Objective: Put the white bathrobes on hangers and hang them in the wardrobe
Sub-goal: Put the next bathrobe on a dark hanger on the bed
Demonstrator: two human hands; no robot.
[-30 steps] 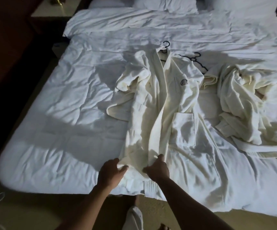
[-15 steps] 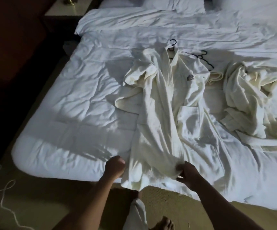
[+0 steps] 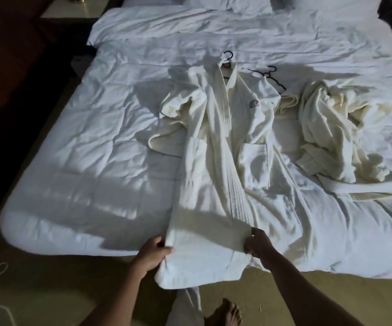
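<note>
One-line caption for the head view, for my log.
Both hands, left and right, grip the hem of a hangered bathrobe spread on the bed.

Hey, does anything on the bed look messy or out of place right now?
Yes. The second bathrobe lies crumpled in a heap on the right side of the bed, not on a hanger. A spare black hanger lies loose beside it. The robe on the hanger has its sleeve bunched up.

No legible text, numbers or brand names found. One dark oval emblem (image 3: 254,104) is stitched on the chest of the spread bathrobe (image 3: 225,161), well beyond both grips up the bed; its markings are too small to read.
</note>
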